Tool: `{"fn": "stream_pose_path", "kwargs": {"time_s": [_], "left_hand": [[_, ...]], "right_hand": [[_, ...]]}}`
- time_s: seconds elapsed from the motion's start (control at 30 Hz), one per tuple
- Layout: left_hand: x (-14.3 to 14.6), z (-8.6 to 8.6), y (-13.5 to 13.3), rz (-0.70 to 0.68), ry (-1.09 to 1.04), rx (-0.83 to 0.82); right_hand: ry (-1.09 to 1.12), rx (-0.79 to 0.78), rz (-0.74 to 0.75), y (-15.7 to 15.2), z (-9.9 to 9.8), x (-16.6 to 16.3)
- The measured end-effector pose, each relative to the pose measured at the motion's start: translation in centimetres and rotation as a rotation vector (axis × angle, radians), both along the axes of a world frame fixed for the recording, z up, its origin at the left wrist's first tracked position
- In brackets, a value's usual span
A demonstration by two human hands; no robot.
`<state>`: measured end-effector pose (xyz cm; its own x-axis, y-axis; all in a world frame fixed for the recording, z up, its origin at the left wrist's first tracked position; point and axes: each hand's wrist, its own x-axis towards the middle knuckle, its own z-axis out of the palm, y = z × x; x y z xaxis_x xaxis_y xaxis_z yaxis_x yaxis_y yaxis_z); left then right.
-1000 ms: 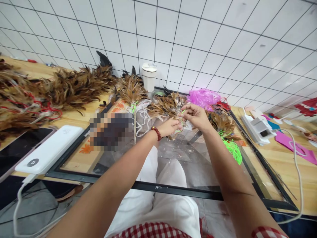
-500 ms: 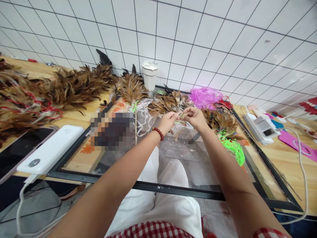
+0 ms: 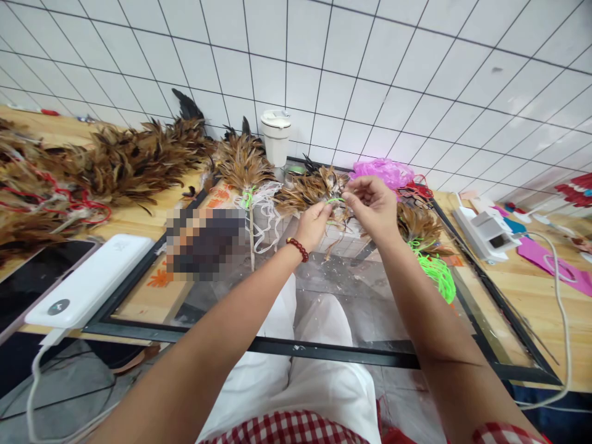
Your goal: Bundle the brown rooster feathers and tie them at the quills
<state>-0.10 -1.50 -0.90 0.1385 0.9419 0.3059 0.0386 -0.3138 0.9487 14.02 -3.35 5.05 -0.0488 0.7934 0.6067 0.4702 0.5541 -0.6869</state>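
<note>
My left hand (image 3: 315, 224) and my right hand (image 3: 374, 206) meet above the glass tabletop (image 3: 351, 308), both pinched on a small bundle of brown feathers (image 3: 311, 192) wrapped with a thin green string (image 3: 333, 200). A red bead bracelet (image 3: 298, 248) sits on my left wrist. The right hand's fingers pinch the string end just right of the left thumb. Loose feather stems hang below the hands.
Large brown feather piles (image 3: 124, 161) lie at left on the wooden table. A white cup (image 3: 275, 137) stands by the tiled wall. Green string (image 3: 437, 274), pink plastic (image 3: 383, 172), a white power bank (image 3: 87, 282), a phone (image 3: 32, 274) and a power strip (image 3: 483, 231) lie around.
Both hands rose slightly and drew closer together on the feather bundle; the right hand lifted the green string upward.
</note>
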Motion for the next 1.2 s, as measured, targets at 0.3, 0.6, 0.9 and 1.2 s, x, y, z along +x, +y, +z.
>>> {"fn": "stream_pose_path", "kwargs": {"time_s": [0.3, 0.6, 0.9, 1.2], "left_hand": [[-0.2, 0.3, 0.5, -0.103, -0.504, -0.272], [-0.4, 0.6, 0.4, -0.168, -0.625, -0.407], [0.3, 0.4, 0.5, 0.094, -0.547, -0.377], [-0.6, 0.3, 1.0, -0.261, -0.669, -0.443]], "right_hand": [[0.282, -0.454, 0.308, 1.3, -2.9, -1.2], [0.165, -0.28, 0.139, 1.7, -3.3, -0.7], [0.117, -0.482, 0.075, 1.7, -3.8, -1.2], [0.258, -0.776, 0.198, 1.8, -3.2, 0.1]]}}
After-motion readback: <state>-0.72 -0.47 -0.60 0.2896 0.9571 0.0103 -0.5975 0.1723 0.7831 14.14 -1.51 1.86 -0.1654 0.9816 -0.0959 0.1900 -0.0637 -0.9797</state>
